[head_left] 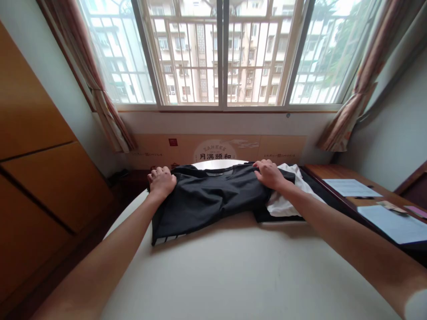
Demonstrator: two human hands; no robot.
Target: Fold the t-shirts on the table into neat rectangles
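A black T-shirt [213,195] lies spread over the far part of a round white table [253,266], its neckline turned towards the window. My left hand [162,181] has its fingers curled over the shirt's upper left corner. Over at the upper right, my right hand [268,173] is closed on the cloth in the same way; the fingertips of both hands are partly hidden. White stripes show at the shirt's lower left edge. Beside and partly under my right forearm is a white garment [283,202], with more dark cloth below it.
To the right stands a wooden desk [320,173] with paper sheets [353,187] on it. A printed cardboard panel [243,149] leans below the barred window [220,58]. Curtains [353,111] hang at both sides, and a wooden cabinet [50,186] is on the left.
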